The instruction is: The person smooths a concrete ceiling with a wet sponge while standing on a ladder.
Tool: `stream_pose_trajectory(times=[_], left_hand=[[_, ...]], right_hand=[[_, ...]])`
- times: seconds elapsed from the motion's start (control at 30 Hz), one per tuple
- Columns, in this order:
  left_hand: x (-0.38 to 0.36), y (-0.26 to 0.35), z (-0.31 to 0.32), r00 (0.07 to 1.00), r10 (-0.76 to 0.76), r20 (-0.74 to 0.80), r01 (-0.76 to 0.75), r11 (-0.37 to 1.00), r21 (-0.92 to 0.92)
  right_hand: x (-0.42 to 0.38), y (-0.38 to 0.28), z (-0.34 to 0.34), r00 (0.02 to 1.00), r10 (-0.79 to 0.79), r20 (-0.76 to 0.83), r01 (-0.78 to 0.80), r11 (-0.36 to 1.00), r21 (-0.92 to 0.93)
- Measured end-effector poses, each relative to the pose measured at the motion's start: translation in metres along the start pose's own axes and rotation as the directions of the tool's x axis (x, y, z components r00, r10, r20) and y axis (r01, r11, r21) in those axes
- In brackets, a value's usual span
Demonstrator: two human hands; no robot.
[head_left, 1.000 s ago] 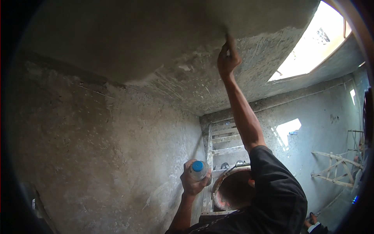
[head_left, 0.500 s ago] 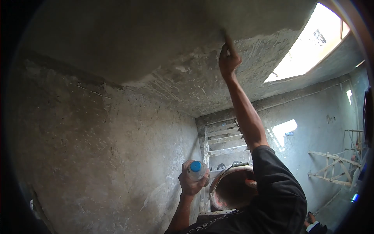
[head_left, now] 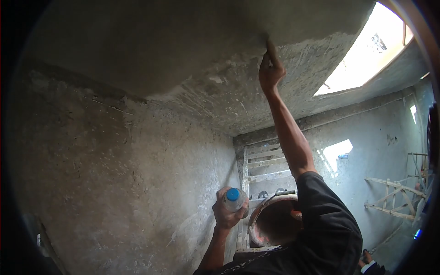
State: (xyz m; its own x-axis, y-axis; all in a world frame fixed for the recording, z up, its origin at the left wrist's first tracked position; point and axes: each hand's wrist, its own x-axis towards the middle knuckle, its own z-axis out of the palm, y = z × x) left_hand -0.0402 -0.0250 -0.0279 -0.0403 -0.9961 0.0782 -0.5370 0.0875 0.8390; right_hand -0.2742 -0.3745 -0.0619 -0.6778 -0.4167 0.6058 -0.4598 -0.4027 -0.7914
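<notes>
My left hand [head_left: 225, 211] is wrapped round a clear plastic bottle [head_left: 241, 202] with a blue cap [head_left: 233, 194], held upright at lower centre. High on the right of centre, my right hand [head_left: 272, 71] reaches up to the grey plastered overhead surface [head_left: 197, 41]. One finger is stretched out, its dark tip at or near the edge between smooth and rough plaster; the other fingers look curled. No object can be made out in this hand. Beside the bottle is a round bucket [head_left: 255, 215] with a dark inside, partly hidden by my right sleeve.
A plaster-stained ladder [head_left: 267, 176] stands behind the bucket. To the left rises a rough wall [head_left: 151, 183]. A bright opening [head_left: 366, 50] is at upper right, a pale frame [head_left: 389, 211] at far right. At the bottom right, part of a person [head_left: 373, 268] shows.
The view has shifted very slightly. My right fingertip stays by the plaster edge, and my left hand keeps hold of the bottle.
</notes>
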Motion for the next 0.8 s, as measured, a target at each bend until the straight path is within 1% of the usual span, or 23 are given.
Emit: stream_pose_trajectory(times=[0.03, 0.1, 0.13, 0.2, 0.23, 0.3, 0.33, 0.4, 0.43, 0.47, 0.5, 0.53, 0.6, 0.63, 0.7, 0.73, 0.8], left_hand=[[-0.001, 0.0, -0.001, 1.0, -0.01, 0.002, 0.01, 1.0, -0.009], [-0.001, 0.0, -0.001, 1.0, -0.023, 0.004, 0.023, 1.0, -0.006], [-0.001, -0.001, -0.001, 1.0, -0.028, 0.003, 0.028, 1.0, -0.006], [-0.002, -0.007, -0.001, 1.0, -0.024, -0.007, 0.024, 1.0, -0.008], [-0.004, -0.009, 0.0, 1.0, -0.021, -0.015, 0.02, 1.0, -0.013], [-0.003, -0.006, -0.001, 1.0, -0.016, -0.005, 0.016, 1.0, -0.008], [-0.003, -0.005, -0.002, 1.0, -0.013, 0.003, 0.012, 1.0, 0.004], [-0.001, -0.003, -0.002, 1.0, 0.001, -0.01, -0.001, 1.0, -0.015], [-0.002, -0.003, -0.002, 1.0, 0.003, -0.015, -0.003, 1.0, -0.028], [-0.003, -0.003, -0.001, 1.0, 0.002, -0.015, -0.003, 1.0, -0.03], [-0.005, -0.003, -0.001, 0.999, -0.04, -0.009, 0.039, 0.998, -0.047], [-0.005, -0.003, -0.002, 0.997, -0.081, -0.003, 0.081, 0.995, -0.062], [-0.003, -0.003, -0.002, 0.998, -0.066, -0.006, 0.065, 0.997, -0.049], [-0.003, -0.003, -0.002, 0.999, -0.051, -0.008, 0.05, 0.998, -0.034], [-0.003, -0.007, -0.001, 0.999, -0.039, -0.01, 0.038, 0.999, -0.039], [-0.003, -0.008, -0.001, 1.0, -0.027, -0.01, 0.027, 0.999, -0.04], [-0.003, -0.005, 0.0, 0.999, -0.028, -0.019, 0.027, 0.999, -0.038]], right_hand=[[0.008, -0.006, 0.003, 1.0, 0.01, 0.005, -0.01, 1.0, -0.003], [0.027, -0.008, 0.02, 0.964, -0.235, -0.123, 0.235, 0.972, -0.013], [0.026, -0.004, 0.029, 0.964, -0.234, -0.123, 0.234, 0.972, -0.013], [0.012, 0.011, 0.043, 0.951, -0.305, -0.054, 0.295, 0.944, -0.145], [0.001, 0.016, 0.041, 0.951, -0.304, -0.052, 0.294, 0.944, -0.148], [-0.016, 0.017, 0.029, 0.972, -0.192, 0.137, 0.218, 0.953, -0.212], [-0.018, 0.016, 0.021, 0.97, -0.199, 0.137, 0.225, 0.951, -0.212], [-0.015, 0.018, 0.009, 0.947, -0.295, 0.124, 0.311, 0.941, -0.135], [-0.006, 0.014, 0.008, 0.947, -0.297, 0.125, 0.313, 0.94, -0.133], [0.009, 0.006, 0.007, 0.93, -0.36, 0.069, 0.366, 0.92, -0.139], [0.022, -0.002, 0.006, 0.908, -0.419, 0.015, 0.417, 0.897, -0.15], [0.032, -0.005, 0.007, 0.908, -0.418, 0.016, 0.416, 0.897, -0.15], [0.051, -0.005, 0.013, 0.872, -0.487, 0.037, 0.487, 0.86, -0.155], [0.052, 0.001, 0.013, 0.87, -0.491, 0.039, 0.491, 0.858, -0.152], [0.045, 0.019, 0.016, 0.846, -0.52, 0.12, 0.532, 0.839, -0.113], [0.034, 0.024, 0.015, 0.842, -0.525, 0.122, 0.537, 0.836, -0.109], [0.01, 0.027, 0.003, 0.878, -0.353, 0.324, 0.38, 0.925, -0.021]])
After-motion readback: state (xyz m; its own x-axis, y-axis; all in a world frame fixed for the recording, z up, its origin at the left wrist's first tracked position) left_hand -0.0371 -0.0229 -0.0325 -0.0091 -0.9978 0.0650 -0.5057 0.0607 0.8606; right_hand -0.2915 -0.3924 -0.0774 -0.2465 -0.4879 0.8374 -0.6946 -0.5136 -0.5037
